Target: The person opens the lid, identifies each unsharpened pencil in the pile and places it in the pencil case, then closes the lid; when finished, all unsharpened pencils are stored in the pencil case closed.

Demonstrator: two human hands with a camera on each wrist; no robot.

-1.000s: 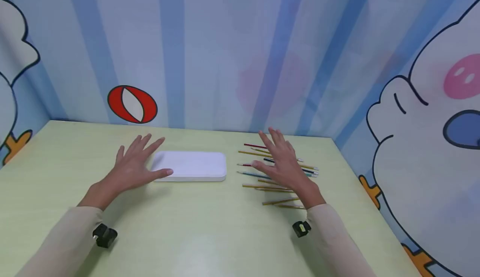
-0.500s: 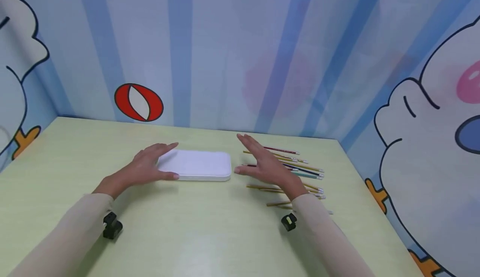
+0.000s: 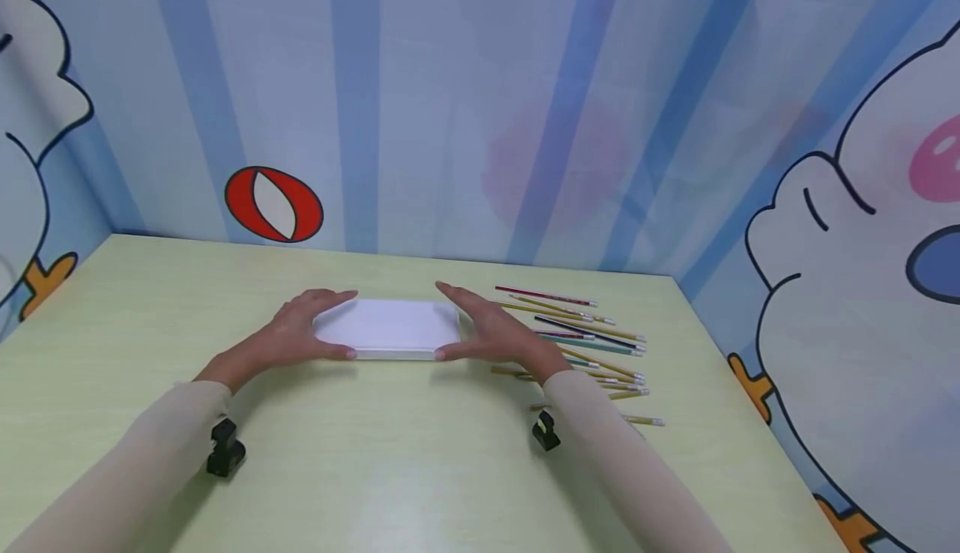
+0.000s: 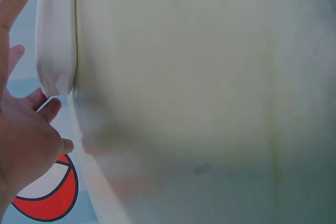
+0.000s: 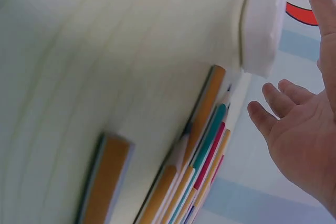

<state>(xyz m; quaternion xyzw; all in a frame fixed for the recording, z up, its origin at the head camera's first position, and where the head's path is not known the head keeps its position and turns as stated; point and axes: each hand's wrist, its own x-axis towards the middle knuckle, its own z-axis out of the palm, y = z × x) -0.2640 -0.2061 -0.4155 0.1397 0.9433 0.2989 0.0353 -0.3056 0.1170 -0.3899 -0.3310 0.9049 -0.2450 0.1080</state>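
Observation:
A flat white case (image 3: 397, 328) with rounded corners lies lengthwise on the table. My left hand (image 3: 288, 336) spans its left end, thumb along the front edge and fingers toward the back. In the left wrist view, those fingertips reach the end of the case (image 4: 55, 30). My right hand (image 3: 495, 336) is spread round the right end, its thumb right at the front corner and the index finger extended past the back corner. The right wrist view shows its other fingers (image 5: 275, 100) slightly apart from the case (image 5: 262, 24).
Several pencils, among them a red pencil (image 3: 545, 296) and a teal one (image 3: 600, 345), lie loosely side by side on the right of the table (image 3: 375, 453). My right forearm passes over some of them. A printed blue curtain (image 3: 420, 120) hangs behind the table.
Both hands have come inward. My left hand closed in round the case's left end, then stayed there. My right hand moved left from above the pencils to the case's right end.

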